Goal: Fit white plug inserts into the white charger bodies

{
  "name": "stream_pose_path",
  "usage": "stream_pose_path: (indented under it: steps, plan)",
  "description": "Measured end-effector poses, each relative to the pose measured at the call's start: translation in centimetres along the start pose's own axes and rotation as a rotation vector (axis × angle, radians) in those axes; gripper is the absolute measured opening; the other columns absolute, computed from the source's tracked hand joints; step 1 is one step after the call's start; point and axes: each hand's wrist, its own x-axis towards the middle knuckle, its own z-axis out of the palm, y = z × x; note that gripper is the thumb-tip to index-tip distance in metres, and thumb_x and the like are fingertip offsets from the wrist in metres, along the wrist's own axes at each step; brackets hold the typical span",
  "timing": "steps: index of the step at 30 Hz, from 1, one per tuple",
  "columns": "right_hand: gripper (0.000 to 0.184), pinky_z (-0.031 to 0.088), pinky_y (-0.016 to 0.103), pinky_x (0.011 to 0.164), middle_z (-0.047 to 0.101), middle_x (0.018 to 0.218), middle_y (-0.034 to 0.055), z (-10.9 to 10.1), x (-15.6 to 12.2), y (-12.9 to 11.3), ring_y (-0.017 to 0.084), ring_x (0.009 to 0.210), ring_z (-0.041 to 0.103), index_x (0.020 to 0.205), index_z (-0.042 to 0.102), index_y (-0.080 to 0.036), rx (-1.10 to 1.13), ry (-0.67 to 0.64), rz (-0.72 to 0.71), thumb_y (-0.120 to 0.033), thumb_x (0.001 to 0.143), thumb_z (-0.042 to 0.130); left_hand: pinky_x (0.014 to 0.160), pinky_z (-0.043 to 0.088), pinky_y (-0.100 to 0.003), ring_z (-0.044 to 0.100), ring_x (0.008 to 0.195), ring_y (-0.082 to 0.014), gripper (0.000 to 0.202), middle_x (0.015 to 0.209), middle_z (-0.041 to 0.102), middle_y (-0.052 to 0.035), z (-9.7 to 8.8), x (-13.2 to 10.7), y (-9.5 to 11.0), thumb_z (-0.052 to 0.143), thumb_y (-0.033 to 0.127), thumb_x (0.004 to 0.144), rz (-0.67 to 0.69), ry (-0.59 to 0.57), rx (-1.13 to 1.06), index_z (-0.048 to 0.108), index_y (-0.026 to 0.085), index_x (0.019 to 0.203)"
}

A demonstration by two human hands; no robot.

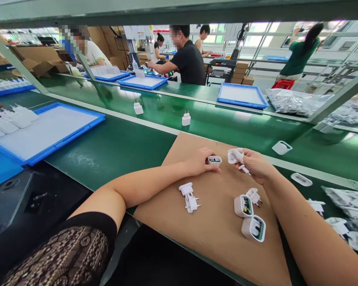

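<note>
My left hand is closed around a white charger housing, its open end towards me with a circuit board inside. Close by, my right hand pinches white plastic charger parts, and a plug cap with pins hangs below its fingers. On the brown cardboard, two white plug caps lie touching each other left of centre. Nearer my right forearm stand two open charger housings with boards showing, beside another plug cap.
A blue-rimmed tray with white chargers is at left. Two chargers and an open housing sit on the green belt. Bagged and loose white parts lie at right. Several people work beyond; a metal beam crosses overhead.
</note>
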Motion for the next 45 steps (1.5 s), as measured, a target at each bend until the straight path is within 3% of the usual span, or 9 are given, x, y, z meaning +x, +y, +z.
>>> stream_pose_path:
  steps: [5, 10, 16, 20, 27, 30, 33, 36, 45]
  plan:
    - [0.06, 0.025, 0.018, 0.037, 0.064, 0.062, 0.002, 0.5, -0.4, -0.1, 0.007, 0.045, 0.044, 0.079, 0.068, -0.019, -0.03, 0.059, 0.001, -0.056, 0.042, 0.097, 0.073, 0.049, -0.029, 0.06, 0.081, -0.0158, 0.041, 0.093, 0.067, -0.0018, 0.5, -0.3, -0.7, 0.089, 0.04, 0.071, -0.037, 0.014, -0.172, 0.069, 0.016, 0.098]
    - [0.059, 0.03, 0.018, 0.039, 0.068, 0.068, 0.0046, 0.5, -0.7, -0.3, 0.007, 0.048, 0.045, 0.074, 0.071, -0.018, 0.026, -0.005, 0.04, -0.052, 0.035, 0.099, 0.098, 0.048, -0.036, 0.059, 0.112, -0.0244, 0.039, 0.106, 0.072, -0.0048, 0.1, -0.5, -0.2, 0.084, 0.026, 0.074, 0.123, 0.016, -0.06, 0.07, 0.018, 0.109]
    - [0.049, 0.028, 0.019, 0.038, 0.066, 0.063, 0.0033, 0.8, -0.8, -0.4, 0.007, 0.044, 0.044, 0.081, 0.074, -0.018, -0.008, 0.041, 0.044, -0.043, 0.042, 0.092, 0.077, 0.051, -0.031, 0.066, 0.087, -0.0192, 0.05, 0.098, 0.071, -0.0029, 0.4, -0.5, 0.5, 0.084, 0.053, 0.074, -0.048, -0.017, -0.16, 0.069, 0.018, 0.107]
    - [0.038, 0.03, 0.02, 0.04, 0.065, 0.061, 0.0042, 1.1, -1.3, -0.8, 0.011, 0.046, 0.053, 0.075, 0.073, -0.018, -0.091, 0.112, 0.014, -0.039, 0.046, 0.084, 0.08, 0.051, -0.028, 0.066, 0.088, -0.0171, 0.033, 0.099, 0.072, -0.0005, 0.4, -0.7, 1.1, 0.076, 0.034, 0.08, -0.055, -0.066, -0.161, 0.069, 0.021, 0.11]
    - [0.044, 0.027, 0.024, 0.042, 0.063, 0.062, 0.0028, 1.0, -1.9, -0.8, 0.011, 0.046, 0.042, 0.098, 0.078, -0.019, -0.231, 0.145, -0.131, -0.037, 0.059, 0.077, 0.083, 0.056, -0.033, 0.065, 0.087, -0.0167, 0.053, 0.118, 0.058, -0.0076, 0.7, -0.5, 0.8, 0.09, 0.047, 0.067, 0.004, -0.011, -0.131, 0.072, 0.018, 0.107]
    - [0.045, 0.026, 0.026, 0.042, 0.06, 0.065, 0.0019, 0.9, -1.8, -0.7, 0.011, 0.048, 0.04, 0.102, 0.077, -0.02, -0.287, 0.179, -0.166, -0.04, 0.062, 0.076, 0.083, 0.056, -0.032, 0.062, 0.085, -0.0142, 0.055, 0.114, 0.059, -0.0074, 1.0, -0.2, 0.1, 0.087, 0.03, 0.074, 0.04, -0.018, -0.215, 0.068, 0.018, 0.123]
    - [0.032, 0.034, 0.028, 0.048, 0.061, 0.079, 0.0049, 0.6, -1.9, -0.8, 0.014, 0.057, 0.047, 0.093, 0.077, -0.023, -0.442, 0.24, -0.334, -0.044, 0.069, 0.074, 0.084, 0.056, -0.031, 0.062, 0.086, -0.0122, 0.065, 0.116, 0.064, -0.0075, 0.9, -0.1, -0.3, 0.082, 0.019, 0.076, -0.027, -0.03, -0.366, 0.059, 0.019, 0.136]
    - [0.017, 0.042, 0.031, 0.06, 0.064, 0.09, 0.0071, 0.5, -2.2, -0.8, 0.018, 0.07, 0.055, 0.087, 0.074, -0.024, -0.664, 0.222, -0.53, -0.037, 0.079, 0.066, 0.087, 0.056, -0.032, 0.064, 0.089, -0.0133, 0.043, 0.113, 0.07, -0.0077, 0.7, -0.1, -0.3, 0.08, 0.018, 0.078, -0.121, -0.039, -0.441, 0.068, 0.015, 0.119]
    - [0.025, 0.022, 0.03, 0.053, 0.06, 0.093, 0.0081, 2.1, -2.7, -0.6, 0.017, 0.068, 0.051, 0.095, 0.068, -0.02, -1.364, 0.234, -0.696, -0.015, 0.082, 0.048, 0.086, 0.054, -0.032, 0.066, 0.088, -0.0145, 0.031, 0.101, 0.074, -0.0055, 0.5, -0.3, 0.4, 0.081, 0.026, 0.08, -0.144, -0.076, -0.516, 0.071, 0.014, 0.107]
